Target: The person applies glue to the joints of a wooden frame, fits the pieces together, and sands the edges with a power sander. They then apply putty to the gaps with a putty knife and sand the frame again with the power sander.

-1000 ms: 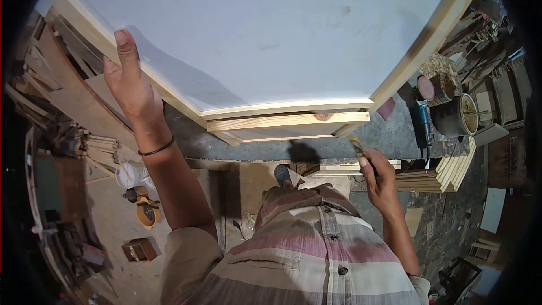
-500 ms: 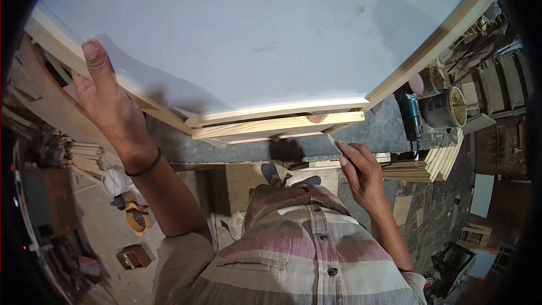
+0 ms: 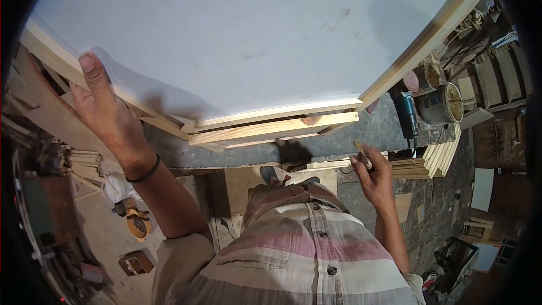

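A large white panel (image 3: 243, 34) with a light wooden frame fills the upper view. My left hand (image 3: 110, 116) grips the panel's left frame edge, thumb on top and fingers over the outer side. Below the panel's near edge lies a narrow wooden frame piece (image 3: 271, 129) with a knot in it. My right hand (image 3: 372, 172), to the right of that piece and apart from the panel, is closed on a small thin light-coloured tool (image 3: 362, 152) whose type I cannot make out.
Under the panel is a dark workbench (image 3: 339, 141). A blue power tool (image 3: 407, 114), a bucket (image 3: 446, 104) and a pink-lidded can (image 3: 411, 82) stand at the right. Stacked wooden strips (image 3: 432, 164) lie beside the bench. A small wooden box (image 3: 136, 262) rests on the floor.
My right hand has drawn slightly right and down, away from the narrow frame piece, and the tool in it has turned. My left hand keeps its hold on the frame edge.
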Demonstrator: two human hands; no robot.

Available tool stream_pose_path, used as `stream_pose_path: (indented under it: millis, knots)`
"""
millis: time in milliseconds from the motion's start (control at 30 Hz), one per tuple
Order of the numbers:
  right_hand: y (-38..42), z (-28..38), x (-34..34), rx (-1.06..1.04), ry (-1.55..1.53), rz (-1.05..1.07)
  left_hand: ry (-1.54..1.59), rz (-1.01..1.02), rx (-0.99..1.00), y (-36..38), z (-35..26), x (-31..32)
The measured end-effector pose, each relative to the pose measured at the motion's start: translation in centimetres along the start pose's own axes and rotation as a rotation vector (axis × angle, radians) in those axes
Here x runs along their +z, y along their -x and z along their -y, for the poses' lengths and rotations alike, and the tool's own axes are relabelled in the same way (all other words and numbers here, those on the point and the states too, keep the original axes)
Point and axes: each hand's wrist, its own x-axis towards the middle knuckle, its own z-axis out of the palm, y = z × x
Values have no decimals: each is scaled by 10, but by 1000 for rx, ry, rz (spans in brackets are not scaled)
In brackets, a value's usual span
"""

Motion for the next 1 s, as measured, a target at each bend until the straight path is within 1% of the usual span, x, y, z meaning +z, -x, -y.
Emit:
stream_pose_path:
  millis: [133,167,233,267,333,367,400,433,467,533,633,700,833,867,900,1000]
  knots:
    - [5,-6,9,-51,18,40,61,-50,-32,2,-2,1]
    - [6,-5,11,-47,38,72,-5,-61,-20,1,-2,0]
    - [10,-2,16,-17,64,138,71,-54,34,1,-2,3]
    - [11,-4,19,-38,46,167,39,-70,51,-2,3,1]
    - [14,-12,25,-70,42,161,146,-9,-33,-8,14,-9]
    - [15,-10,25,-30,54,199,118,-26,-19,-9,12,-10]
    - [16,-12,28,-47,45,221,113,14,36,-8,9,-8]
    - [18,-14,31,-63,24,203,111,56,88,-6,7,-6]
    - [19,-18,32,-76,6,181,99,45,94,-6,6,-5]
    - [21,-22,32,-56,37,224,232,100,123,-5,4,-3]
    - [22,-18,33,-79,70,238,219,67,98,-5,4,-1]
    - [23,-10,33,35,90,293,206,60,94,-6,3,-2]
    - [25,-13,37,-4,47,301,126,55,51,-4,1,-5]
    - [26,-8,35,17,97,339,84,46,39,-4,0,-5]
    - [26,-5,35,37,145,376,87,48,42,-4,0,-5]
    - [30,-5,35,7,112,407,154,20,49,-4,0,-3]
